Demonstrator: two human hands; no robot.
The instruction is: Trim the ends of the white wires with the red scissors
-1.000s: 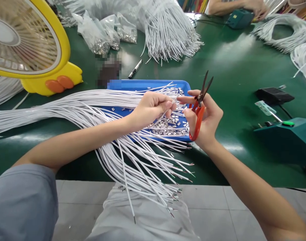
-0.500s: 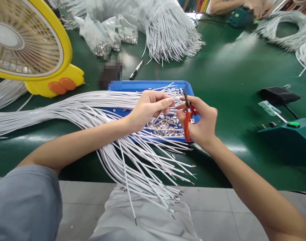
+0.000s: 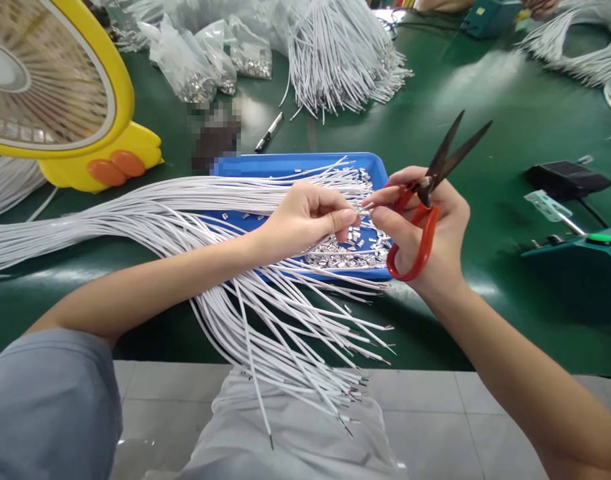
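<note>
Pinched between the thumb and fingers of my left hand [image 3: 315, 217] is a white cable, its end pointing toward my other hand. My right hand [image 3: 430, 227] keeps a pair of red-handled scissors [image 3: 425, 190] hooked on its fingers, the dark blades parted and pointing up and away. The thumb and index fingertip of that hand are close to the cable's end. Below both hands lies a blue tray [image 3: 295, 160] with many small silver metal pieces [image 3: 330, 255]. A large bundle of white cables [image 3: 185, 200] runs in from the left, across the tray and over the table's front edge.
A yellow fan [image 3: 120, 100] stands at the left. Behind the tray are a pen [image 3: 269, 132], bags of metal parts [image 3: 250, 57] and another cable bundle [image 3: 340, 60]. A green machine [image 3: 585, 260] sits at the right. Part of another person's arm [image 3: 440, 5] shows at the far side.
The scissors have swung away from the cable end, their blades now spread and turned up to the right. My right hand has shifted right, its fingertips near the cable tip.
</note>
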